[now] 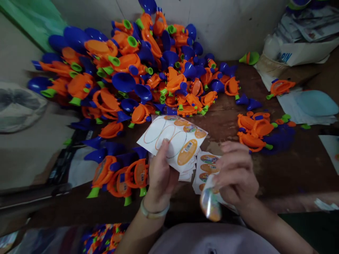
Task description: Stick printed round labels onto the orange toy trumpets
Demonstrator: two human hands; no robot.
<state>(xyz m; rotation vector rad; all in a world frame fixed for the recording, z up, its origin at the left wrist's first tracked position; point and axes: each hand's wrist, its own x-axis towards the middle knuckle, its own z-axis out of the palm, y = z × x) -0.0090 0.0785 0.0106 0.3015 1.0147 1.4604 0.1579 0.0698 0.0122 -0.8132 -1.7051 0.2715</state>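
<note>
Hands — white sticker sheets, orange ovals, barcodes.

Left hand and right hand curl close together.

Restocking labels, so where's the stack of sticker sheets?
In the head view, the stack of sticker sheets lies on the wooden table at lower centre, between the left hand and right hand.

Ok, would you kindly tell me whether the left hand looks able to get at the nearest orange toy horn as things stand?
Probably yes: the orange plastic toy horn lies just beside the left hand, with nothing between them. However, that hand is holding sticker sheets, which it would likely need to put down first.
</note>
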